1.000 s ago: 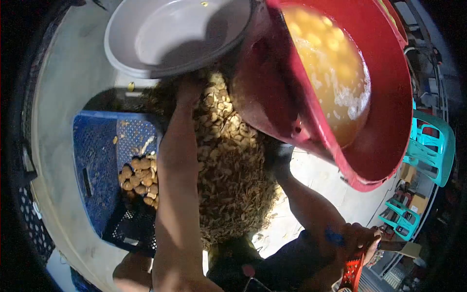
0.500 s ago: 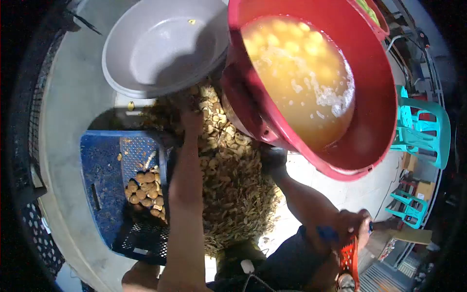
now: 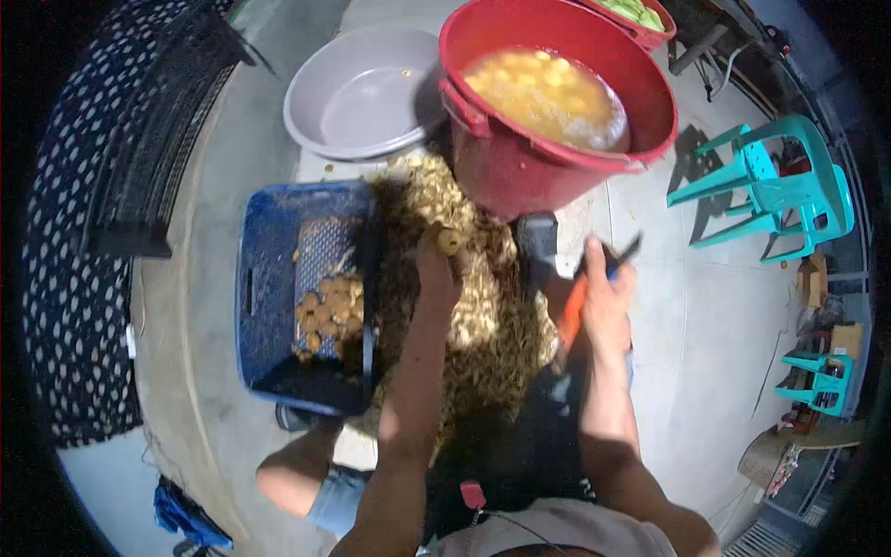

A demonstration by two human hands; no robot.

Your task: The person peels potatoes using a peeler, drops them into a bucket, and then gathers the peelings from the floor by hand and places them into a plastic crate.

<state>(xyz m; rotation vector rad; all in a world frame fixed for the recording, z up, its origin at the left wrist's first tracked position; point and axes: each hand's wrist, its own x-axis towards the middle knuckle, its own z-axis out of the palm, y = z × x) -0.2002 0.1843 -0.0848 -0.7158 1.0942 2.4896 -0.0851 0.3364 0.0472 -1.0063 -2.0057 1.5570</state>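
Pinching a round pale piece (image 3: 450,242), the left hand (image 3: 434,256) I watch hangs over the heap of scraps (image 3: 487,371) beside the blue crate (image 3: 263,311); the right hand (image 3: 606,302) is wrapped around an orange tool (image 3: 573,311).

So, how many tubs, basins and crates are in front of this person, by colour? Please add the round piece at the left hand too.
Red: 2 (large tub, smaller basin beyond it)
Grey: 1 (wide basin)
Blue: 1 (crate)
Pale yellow: 1 (round piece at the left hand)
Total: 5
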